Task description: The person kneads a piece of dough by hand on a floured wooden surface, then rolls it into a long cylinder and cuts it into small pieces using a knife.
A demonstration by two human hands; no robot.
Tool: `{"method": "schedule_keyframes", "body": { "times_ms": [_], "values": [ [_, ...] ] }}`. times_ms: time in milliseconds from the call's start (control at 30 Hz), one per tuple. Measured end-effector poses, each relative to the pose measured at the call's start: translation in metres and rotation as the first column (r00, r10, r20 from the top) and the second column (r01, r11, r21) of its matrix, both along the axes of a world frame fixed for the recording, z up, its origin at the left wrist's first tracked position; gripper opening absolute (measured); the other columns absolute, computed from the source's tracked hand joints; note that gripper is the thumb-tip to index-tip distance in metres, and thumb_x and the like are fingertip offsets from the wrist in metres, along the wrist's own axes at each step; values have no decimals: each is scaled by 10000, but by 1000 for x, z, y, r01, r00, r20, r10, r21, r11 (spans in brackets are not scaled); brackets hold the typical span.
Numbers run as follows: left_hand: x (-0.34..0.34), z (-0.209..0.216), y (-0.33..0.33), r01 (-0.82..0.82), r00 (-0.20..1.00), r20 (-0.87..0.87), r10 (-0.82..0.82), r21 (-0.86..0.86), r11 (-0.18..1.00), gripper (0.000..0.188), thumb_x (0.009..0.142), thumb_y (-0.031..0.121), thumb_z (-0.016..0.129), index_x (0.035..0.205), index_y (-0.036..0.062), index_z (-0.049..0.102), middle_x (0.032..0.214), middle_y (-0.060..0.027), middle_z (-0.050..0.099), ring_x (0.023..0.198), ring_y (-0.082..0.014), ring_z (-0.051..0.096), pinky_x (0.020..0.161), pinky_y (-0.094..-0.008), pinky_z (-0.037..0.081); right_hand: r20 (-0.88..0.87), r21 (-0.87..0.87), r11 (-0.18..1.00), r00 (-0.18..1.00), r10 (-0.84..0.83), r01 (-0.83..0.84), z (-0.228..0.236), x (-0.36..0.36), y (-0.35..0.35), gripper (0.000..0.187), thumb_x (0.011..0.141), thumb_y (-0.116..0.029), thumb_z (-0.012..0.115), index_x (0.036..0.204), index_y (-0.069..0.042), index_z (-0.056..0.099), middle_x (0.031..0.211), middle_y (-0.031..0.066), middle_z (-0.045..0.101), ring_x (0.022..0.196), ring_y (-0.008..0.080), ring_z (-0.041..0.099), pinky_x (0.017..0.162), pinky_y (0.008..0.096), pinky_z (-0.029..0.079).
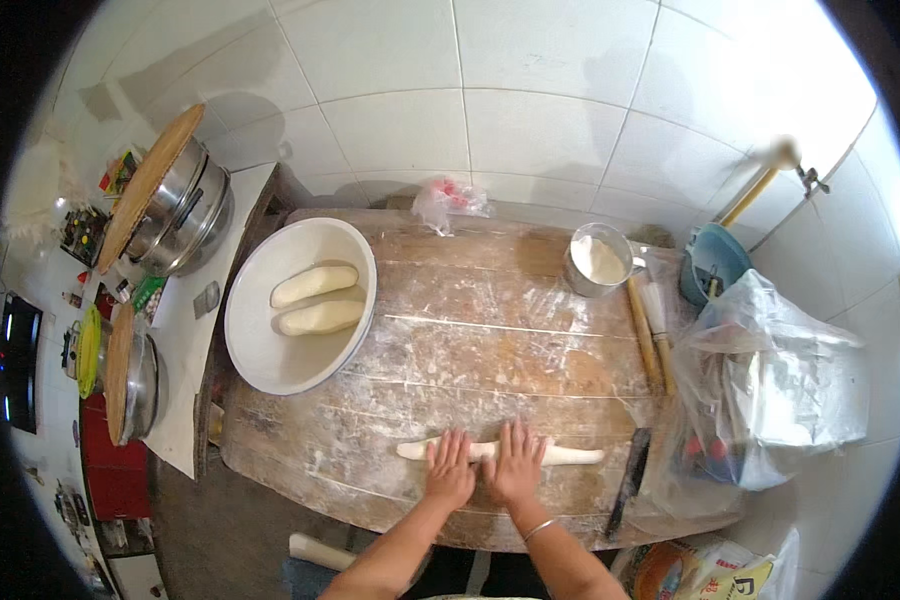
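Note:
A long roll of dough lies crosswise on the floured wooden board, near its front edge. My left hand rests flat on the roll left of its middle, fingers stretched out. Beside it my right hand presses flat on the dough too, its fingers spread and a bracelet on the wrist. Both ends of the roll stick out past my hands; the part under the palms is hidden. Two thick dough pieces sit in a large white bowl at the left of the board.
At the right lie a dark knife and rolling pins. A metal cup of flour, a blue container and a plastic-covered bundle stand behind and beside them. Steel pots fill the left counter.

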State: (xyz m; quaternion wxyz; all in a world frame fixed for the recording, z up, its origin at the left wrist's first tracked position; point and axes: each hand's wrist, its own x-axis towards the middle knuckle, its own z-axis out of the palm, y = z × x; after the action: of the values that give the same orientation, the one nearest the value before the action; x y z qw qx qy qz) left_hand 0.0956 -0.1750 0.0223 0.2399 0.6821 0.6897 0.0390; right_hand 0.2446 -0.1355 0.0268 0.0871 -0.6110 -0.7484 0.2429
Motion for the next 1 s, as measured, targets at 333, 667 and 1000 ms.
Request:
{"method": "schedule_keyframes", "body": {
  "times_ms": [333,667,1000],
  "values": [
    [-16,-3,125,-9,988,-152,35,169,986,627,938,447,451,1478,146,345,1562,-161,214,1460,-353,126,1136,-603,43,55,118,981,985,-162,155,-10,-33,141,720,906,-490,469,1510,-152,269,1584,171,139,1452,374,130,1144,585,19],
    [-47,3,78,85,975,-216,-58,118,989,667,943,443,495,1484,103,301,1552,-151,236,1441,-352,171,1157,-541,97,185,229,972,977,-104,60,-6,-26,59,720,914,-496,472,1509,-144,272,1563,171,218,1445,381,168,1141,596,62],
    [-78,11,-28,114,983,-134,-123,-67,991,811,889,530,554,1493,71,268,1558,-161,210,1456,-349,124,1143,-590,20,92,-9,991,986,136,-136,10,52,-46,792,872,-544,519,1491,-103,296,1546,182,250,1425,379,216,1143,576,119]
  ]
}}
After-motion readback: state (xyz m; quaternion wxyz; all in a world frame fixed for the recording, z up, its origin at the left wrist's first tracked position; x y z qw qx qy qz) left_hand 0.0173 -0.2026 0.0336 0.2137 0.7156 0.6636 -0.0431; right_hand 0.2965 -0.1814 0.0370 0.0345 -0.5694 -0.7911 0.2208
